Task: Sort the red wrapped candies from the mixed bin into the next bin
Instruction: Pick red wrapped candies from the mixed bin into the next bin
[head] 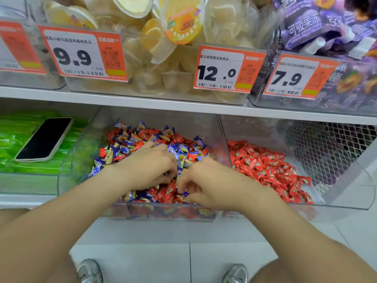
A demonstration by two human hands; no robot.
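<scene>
Mixed bin [67, 172], lower shelf [22, 200]: red candies [170, 190] among blue and gold ones. Left hand [146, 166], right hand [206, 183] sunk among them, fingers curled, grip not discernible. Next bin [346, 206], right: all red.

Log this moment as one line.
left hand, right hand: fingers curled in mixed bin | grip: unclear | next bin: red candies

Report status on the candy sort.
Left hand, right hand both down in mixed bin, grip unclear. Red candies piled in next bin. Blue candies clutter the mixed pile.
</scene>
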